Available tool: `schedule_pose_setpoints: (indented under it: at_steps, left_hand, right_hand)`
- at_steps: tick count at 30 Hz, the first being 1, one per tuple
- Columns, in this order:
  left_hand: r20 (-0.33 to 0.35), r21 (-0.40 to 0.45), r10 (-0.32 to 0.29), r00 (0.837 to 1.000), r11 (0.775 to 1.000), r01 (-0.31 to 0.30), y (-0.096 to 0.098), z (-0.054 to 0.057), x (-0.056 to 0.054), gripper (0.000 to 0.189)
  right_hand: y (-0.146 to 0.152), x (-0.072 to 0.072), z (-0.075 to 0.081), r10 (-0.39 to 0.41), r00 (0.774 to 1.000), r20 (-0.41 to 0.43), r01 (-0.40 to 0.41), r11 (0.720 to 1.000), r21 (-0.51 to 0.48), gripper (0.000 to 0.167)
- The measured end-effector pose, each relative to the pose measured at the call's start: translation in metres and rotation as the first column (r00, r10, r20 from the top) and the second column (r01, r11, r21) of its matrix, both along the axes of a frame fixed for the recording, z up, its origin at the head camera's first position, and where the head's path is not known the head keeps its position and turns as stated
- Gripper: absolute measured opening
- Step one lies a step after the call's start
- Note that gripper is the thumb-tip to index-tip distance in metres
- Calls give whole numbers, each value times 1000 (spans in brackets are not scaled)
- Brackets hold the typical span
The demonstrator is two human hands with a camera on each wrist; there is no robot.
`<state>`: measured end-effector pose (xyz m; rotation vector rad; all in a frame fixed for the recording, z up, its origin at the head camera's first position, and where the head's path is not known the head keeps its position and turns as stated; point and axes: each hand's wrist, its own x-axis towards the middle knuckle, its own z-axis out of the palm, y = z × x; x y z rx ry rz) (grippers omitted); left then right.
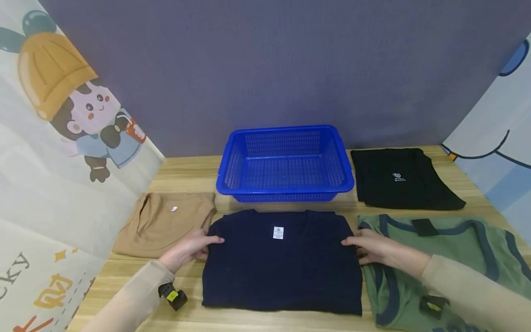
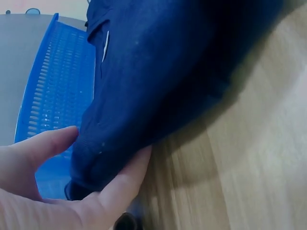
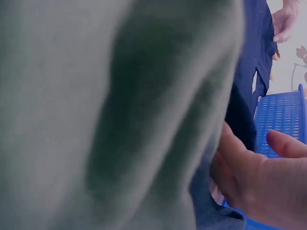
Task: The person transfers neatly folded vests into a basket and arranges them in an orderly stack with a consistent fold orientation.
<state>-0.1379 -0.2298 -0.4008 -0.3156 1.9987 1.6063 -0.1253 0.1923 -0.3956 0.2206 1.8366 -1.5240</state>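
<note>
Navy shirt (image 1: 282, 276) is occupying the lower centre of the head view, folded wide, white label (image 1: 278, 233) showing near its top edge. Left hand (image 1: 191, 247) is pinching the shirt's left edge: thumb lying on top, fingers reaching underneath, folded cloth filling the space between. Left wrist view is agreeing, a shadow falling on the table (image 2: 268, 167) beside the cloth. Right hand (image 1: 375, 246) is holding the opposite edge, thumb over, fingers curling under; how firmly, cannot tell, as the green shirt (image 1: 452, 237) is filling much of the right wrist view. Whether the navy shirt is wholly clearing the table, cannot tell either.

Blue basket (image 1: 286, 190) is standing mid-frame, just behind the navy shirt. Tan shirt (image 1: 166, 233) is lying at lower left, its right side near the left hand. Green shirt is spreading across lower right, right forearm (image 1: 456, 281) crossing above it. Black garment (image 1: 379, 173) is lying folded at right of centre, white print facing up.
</note>
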Motion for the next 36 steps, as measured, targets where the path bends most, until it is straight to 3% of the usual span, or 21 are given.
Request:
schedule_pose_setpoints:
  at_steps: [3,8,17,31,36]
  left_hand:
    - [17,25,-2,1000,1000,2,1,0,1,68]
    - [39,57,-35,999,998,33,3,0,1,56]
    - [29,51,-72,997,996,70,1,-4,-1,55]
    - [-5,81,-68,998,994,69,1,3,0,37]
    - [1,104,-59,998,993,59,2,9,0,37]
  right_hand:
    - [-1,0,-3,-22,999,24,23,999,-36,75]
    - [-2,1,-8,4,999,44,-1,996,-88,56]
    - [-1,1,-12,18,1000,26,-15,994,-109,50]
    - [-5,4,2,19,1000,-21,-22,986,-163,44]
    - [-6,6,9,5,999,-38,-10,991,-135,47]
